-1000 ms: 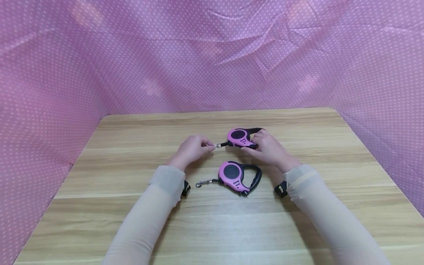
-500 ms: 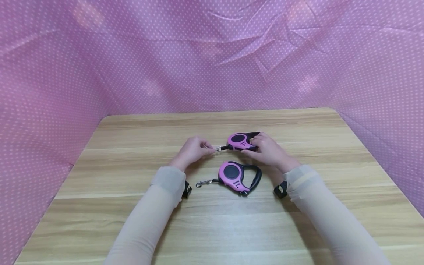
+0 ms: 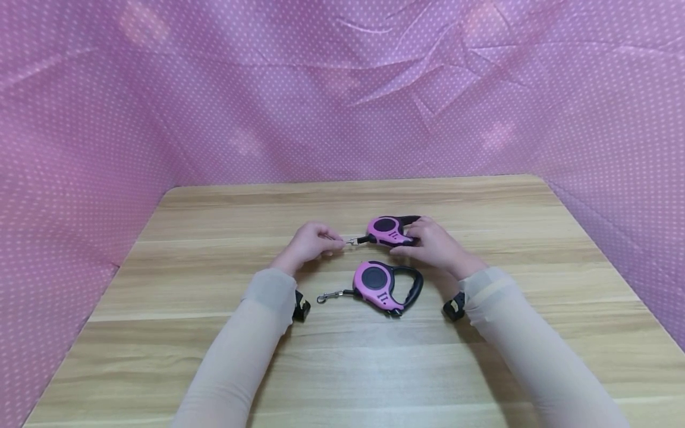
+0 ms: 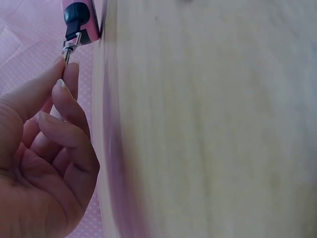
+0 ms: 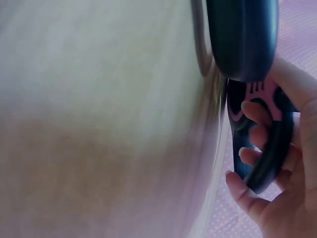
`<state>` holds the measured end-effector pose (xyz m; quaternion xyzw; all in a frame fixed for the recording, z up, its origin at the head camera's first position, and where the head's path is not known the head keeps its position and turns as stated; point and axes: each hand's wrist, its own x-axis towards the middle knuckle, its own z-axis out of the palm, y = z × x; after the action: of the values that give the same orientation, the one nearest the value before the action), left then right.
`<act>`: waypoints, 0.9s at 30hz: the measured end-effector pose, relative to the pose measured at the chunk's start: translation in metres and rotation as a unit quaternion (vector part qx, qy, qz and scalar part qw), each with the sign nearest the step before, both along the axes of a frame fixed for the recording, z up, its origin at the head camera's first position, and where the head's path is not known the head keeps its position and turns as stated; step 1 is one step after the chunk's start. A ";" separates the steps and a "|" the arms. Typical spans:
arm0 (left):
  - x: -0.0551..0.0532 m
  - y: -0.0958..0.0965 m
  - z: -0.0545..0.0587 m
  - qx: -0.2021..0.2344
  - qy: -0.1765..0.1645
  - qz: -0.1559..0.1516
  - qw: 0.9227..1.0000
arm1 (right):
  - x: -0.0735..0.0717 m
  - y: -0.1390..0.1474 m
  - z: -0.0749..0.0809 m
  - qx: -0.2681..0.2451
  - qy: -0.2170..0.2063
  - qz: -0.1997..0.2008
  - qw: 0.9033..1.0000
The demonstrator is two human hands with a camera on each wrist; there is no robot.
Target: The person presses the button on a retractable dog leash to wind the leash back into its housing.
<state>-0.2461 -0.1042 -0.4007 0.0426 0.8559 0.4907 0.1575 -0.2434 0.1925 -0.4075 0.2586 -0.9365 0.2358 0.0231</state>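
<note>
Two pink and black retractable leashes are on the wooden table (image 3: 214,368). My right hand (image 3: 433,245) grips the far leash (image 3: 386,230) by its black handle; in the right wrist view my fingers (image 5: 255,111) curl through the handle loop (image 5: 270,158). My left hand (image 3: 310,242) pinches that leash's metal clip (image 3: 350,241), seen in the left wrist view as the clip (image 4: 69,49) between thumb and forefinger. The near leash (image 3: 381,286) lies flat between my forearms, its clip (image 3: 325,296) pointing left, touched by neither hand.
Pink dotted fabric (image 3: 342,89) walls the table at the back and both sides. The table's back edge (image 3: 353,180) runs beyond the leashes. Black wrist straps (image 3: 299,309) sit on both sleeves.
The far leash in my right hand has come down and slightly toward me, tilting flatter. My left hand kept its pinch on the clip and barely shifted.
</note>
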 end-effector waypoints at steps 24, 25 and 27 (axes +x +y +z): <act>0.001 -0.002 0.002 -0.011 -0.048 0.011 0.999 | -0.005 0.003 -0.003 0.051 -0.002 0.022 0.998; 0.001 -0.002 0.002 -0.011 -0.049 0.011 0.999 | -0.005 0.004 -0.003 0.058 0.001 0.024 0.998; 0.001 -0.002 0.002 -0.010 -0.049 0.010 0.999 | -0.005 0.005 -0.001 0.068 0.009 0.028 0.997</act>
<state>-0.2455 -0.1058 -0.3988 0.0087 0.8527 0.4847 0.1946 -0.2479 0.1974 -0.4088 0.2875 -0.9425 0.1700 0.0078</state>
